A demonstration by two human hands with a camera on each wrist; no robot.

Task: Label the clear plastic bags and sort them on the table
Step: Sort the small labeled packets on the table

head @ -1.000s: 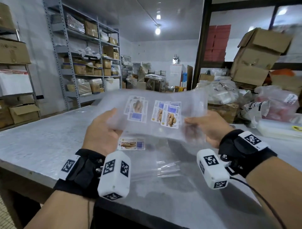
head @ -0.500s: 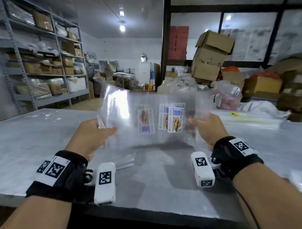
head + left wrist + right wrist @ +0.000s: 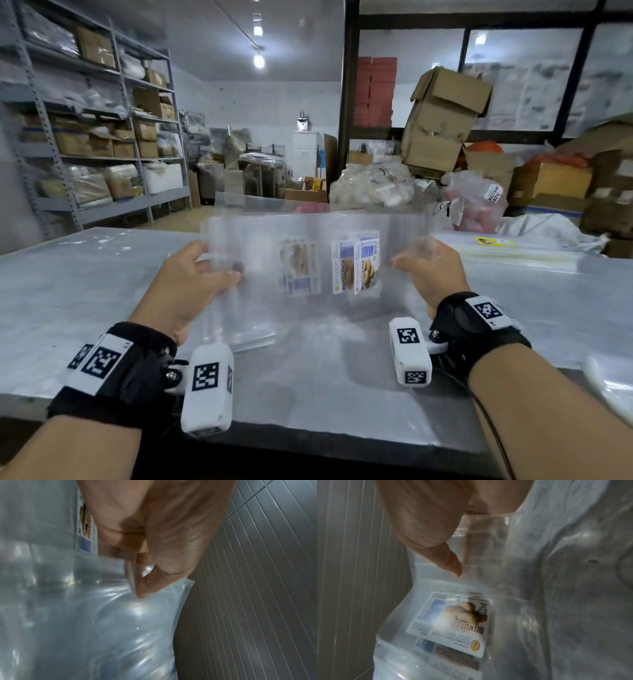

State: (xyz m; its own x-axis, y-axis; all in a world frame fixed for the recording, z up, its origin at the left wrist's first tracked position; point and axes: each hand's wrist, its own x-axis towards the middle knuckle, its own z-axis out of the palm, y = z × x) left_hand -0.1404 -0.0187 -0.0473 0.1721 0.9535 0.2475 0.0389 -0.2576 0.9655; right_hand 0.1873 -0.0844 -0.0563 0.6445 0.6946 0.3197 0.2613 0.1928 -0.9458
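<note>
A stack of clear plastic bags (image 3: 260, 246) with biscuit labels (image 3: 366, 267) stands upright on its lower edge on the grey table (image 3: 68, 291). My left hand (image 3: 195, 274) grips its left edge, thumb in front and fingers behind. My right hand (image 3: 428, 263) grips its right edge. In the left wrist view my left hand (image 3: 142, 555) pinches the bags (image 3: 85, 615) between thumb and fingers. The right wrist view has my right hand (image 3: 436, 540) on the bags (image 3: 539, 588), thumb on the near face above a biscuit label (image 3: 453, 622).
A flat pile of clear bags (image 3: 513, 250) with a yellow sticker lies at the table's far right. More plastic (image 3: 609, 383) sits at the right front edge. Cardboard boxes (image 3: 442, 120) and filled sacks stand behind the table; metal shelving (image 3: 85, 137) lines the left wall.
Both hands have turned the bag stack from a raised tilt to upright and lowered it onto the table. My view has swung to the right.
</note>
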